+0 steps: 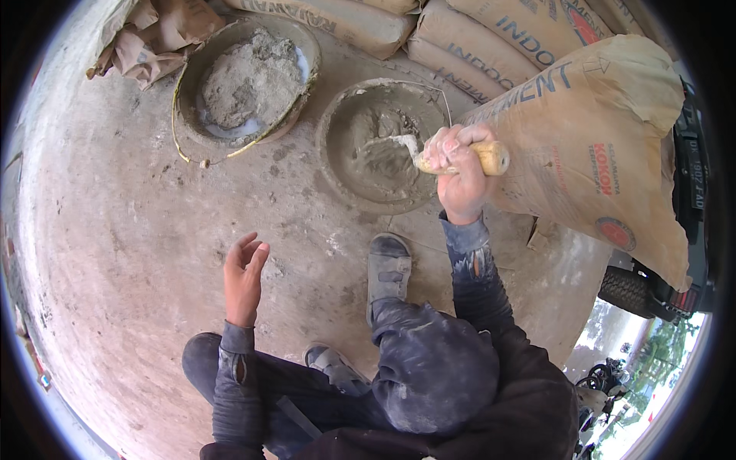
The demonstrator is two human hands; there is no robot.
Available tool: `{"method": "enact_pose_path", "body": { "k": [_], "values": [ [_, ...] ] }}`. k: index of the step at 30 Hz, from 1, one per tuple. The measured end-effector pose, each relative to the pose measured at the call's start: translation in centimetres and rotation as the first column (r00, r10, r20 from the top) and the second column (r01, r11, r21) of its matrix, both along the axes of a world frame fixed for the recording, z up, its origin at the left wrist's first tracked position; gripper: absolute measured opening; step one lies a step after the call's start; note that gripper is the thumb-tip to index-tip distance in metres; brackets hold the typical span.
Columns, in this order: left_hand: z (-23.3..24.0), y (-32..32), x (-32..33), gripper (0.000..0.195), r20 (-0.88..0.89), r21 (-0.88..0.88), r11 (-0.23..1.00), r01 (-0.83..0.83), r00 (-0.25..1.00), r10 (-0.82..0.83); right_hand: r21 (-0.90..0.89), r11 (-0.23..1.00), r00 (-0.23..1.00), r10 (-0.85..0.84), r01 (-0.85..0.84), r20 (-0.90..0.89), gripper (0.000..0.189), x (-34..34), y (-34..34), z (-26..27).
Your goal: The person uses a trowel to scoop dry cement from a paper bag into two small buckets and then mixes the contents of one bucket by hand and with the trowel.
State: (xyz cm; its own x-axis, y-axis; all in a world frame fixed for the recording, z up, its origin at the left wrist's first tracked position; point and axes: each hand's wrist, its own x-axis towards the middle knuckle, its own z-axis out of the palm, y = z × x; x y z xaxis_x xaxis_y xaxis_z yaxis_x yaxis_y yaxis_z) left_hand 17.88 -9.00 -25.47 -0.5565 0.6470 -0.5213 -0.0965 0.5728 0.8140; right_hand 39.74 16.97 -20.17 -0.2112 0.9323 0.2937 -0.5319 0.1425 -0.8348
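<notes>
My right hand (464, 172) grips the wooden handle of a trowel (493, 158) above the right side of a round bucket (339, 178). Wet grey mortar (374, 152) fills much of this bucket, with stirred ridges on its surface. The trowel's metal neck reaches down towards the mix, and its blade is largely hidden by mortar. Over the concrete floor (144, 259), my left hand (246, 279) hangs with its fingers loosely curled and nothing in it. Up and to the left stands a second bucket (187, 109), holding a dry-looking grey heap (253, 80) with whitish water around its edge.
A large paper cement sack (575, 144) stands close at the right of my right hand. More cement sacks (483, 52) lie stacked behind the buckets. Crumpled paper sacks (152, 43) sit at the far left. A vehicle (690, 241) and motorcycles (604, 379) are beyond the floor on the right.
</notes>
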Motion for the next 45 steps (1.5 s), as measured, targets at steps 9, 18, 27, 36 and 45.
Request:
{"method": "enact_pose_path", "body": {
  "k": [9,18,27,36,45],
  "values": [
    [-1.1,1.1,0.3,0.051,0.026,0.003,0.999,0.036,0.999,-0.036,-0.007,0.997,0.963,-0.068,0.072,0.260,0.006,1.4,2.1,-1.5],
    [-1.4,1.7,0.7,0.052,0.032,0.010,0.998,0.062,0.998,-0.063,-0.034,0.897,0.895,-0.436,0.440,0.098,0.013,-0.2,8.2,-3.3],
    [-1.1,1.4,-0.1,0.051,0.012,-0.010,0.998,0.061,0.998,-0.060,-0.198,0.972,0.991,-0.136,0.130,-0.016,0.012,0.4,5.0,-1.6],
    [-1.6,3.2,0.9,0.050,0.031,0.006,0.997,0.081,0.996,-0.081,0.115,0.993,0.926,-0.012,-0.035,0.378,0.013,0.3,-0.6,-6.2],
    [-2.0,2.6,0.6,0.051,0.034,-0.001,0.995,0.096,0.995,-0.096,0.066,0.996,0.986,-0.076,0.067,0.146,0.010,-2.0,3.1,-3.2]
  ]
}}
